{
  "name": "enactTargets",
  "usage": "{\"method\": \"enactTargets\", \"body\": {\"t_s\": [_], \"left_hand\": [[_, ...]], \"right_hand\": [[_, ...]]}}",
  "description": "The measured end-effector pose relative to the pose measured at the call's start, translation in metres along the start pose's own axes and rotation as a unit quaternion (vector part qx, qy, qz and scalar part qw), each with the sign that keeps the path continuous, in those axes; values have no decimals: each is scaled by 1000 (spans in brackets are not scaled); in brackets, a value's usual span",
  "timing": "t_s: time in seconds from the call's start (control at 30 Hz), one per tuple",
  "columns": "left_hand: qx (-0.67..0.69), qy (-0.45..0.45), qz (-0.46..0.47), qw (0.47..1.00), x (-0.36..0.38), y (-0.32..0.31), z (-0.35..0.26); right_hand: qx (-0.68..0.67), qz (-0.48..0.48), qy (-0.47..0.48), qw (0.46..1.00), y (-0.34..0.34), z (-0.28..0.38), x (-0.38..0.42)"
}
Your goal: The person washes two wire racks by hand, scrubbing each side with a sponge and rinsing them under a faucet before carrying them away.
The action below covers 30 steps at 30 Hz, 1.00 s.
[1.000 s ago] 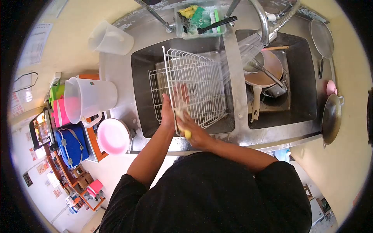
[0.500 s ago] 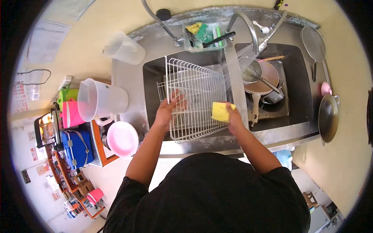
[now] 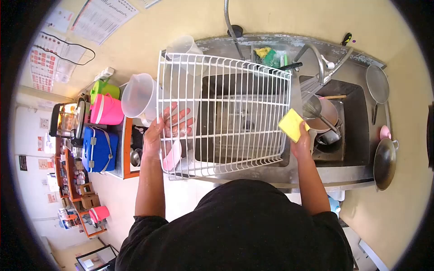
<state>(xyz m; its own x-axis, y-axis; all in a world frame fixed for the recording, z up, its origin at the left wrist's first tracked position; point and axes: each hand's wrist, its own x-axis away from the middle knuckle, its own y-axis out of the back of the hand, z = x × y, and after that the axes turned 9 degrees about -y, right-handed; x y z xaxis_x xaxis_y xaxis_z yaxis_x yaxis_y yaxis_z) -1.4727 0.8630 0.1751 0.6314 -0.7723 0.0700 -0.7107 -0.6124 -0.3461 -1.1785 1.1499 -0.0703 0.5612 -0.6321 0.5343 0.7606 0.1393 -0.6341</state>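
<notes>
A white wire rack [image 3: 221, 135] is held up over the left sink basin, its bars spanning much of the view. My left hand [image 3: 157, 130] grips its left side, thumb near the edge and wet fingers spread behind the wires. At the rack's right edge is a yellow sponge [image 3: 293, 125], pinched in my right hand [image 3: 301, 143]. Through the bars I see the dark left basin [image 3: 246, 106], a pink bowl [image 3: 172, 156] partly hidden behind the rack, and the counter.
The right basin holds a pan [image 3: 330, 113] and a whisk [image 3: 326, 121]. A faucet [image 3: 320, 63] arches over the divider. Behind the rack sits a tub with scrubbers [image 3: 271, 58]. Clear pitchers [image 3: 138, 97] stand left; a strainer [image 3: 377, 84] and a wok [image 3: 384, 163] are right.
The rack has been lifted out of the left basin, closer to me and leftward, with my left hand on it. My right hand has moved right with the sponge. The head view has shifted.
</notes>
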Motion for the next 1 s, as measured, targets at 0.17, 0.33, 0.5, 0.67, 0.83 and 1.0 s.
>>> {"method": "enactTargets", "body": {"t_s": [0.17, 0.33, 0.5, 0.67, 0.83, 1.0], "left_hand": [[58, 45, -36, 997, -2, 20, 65], [124, 112, -1, 986, -10, 30, 202], [103, 178, 7, 979, -21, -11, 256], [161, 222, 20, 961, -31, -10, 325], [91, 257, 4, 962, -25, -12, 340], [131, 252, -26, 958, -15, 8, 350]], "right_hand": [[107, -64, 67, 990, 14, 42, 16], [294, -216, 107, 925, 82, 64, 16], [562, -302, 182, 748, 129, 69, 30], [555, -176, 44, 812, 40, -4, 60], [798, 244, 308, 456, -29, -125, 55], [787, 303, 282, 457, -19, -95, 50]]}}
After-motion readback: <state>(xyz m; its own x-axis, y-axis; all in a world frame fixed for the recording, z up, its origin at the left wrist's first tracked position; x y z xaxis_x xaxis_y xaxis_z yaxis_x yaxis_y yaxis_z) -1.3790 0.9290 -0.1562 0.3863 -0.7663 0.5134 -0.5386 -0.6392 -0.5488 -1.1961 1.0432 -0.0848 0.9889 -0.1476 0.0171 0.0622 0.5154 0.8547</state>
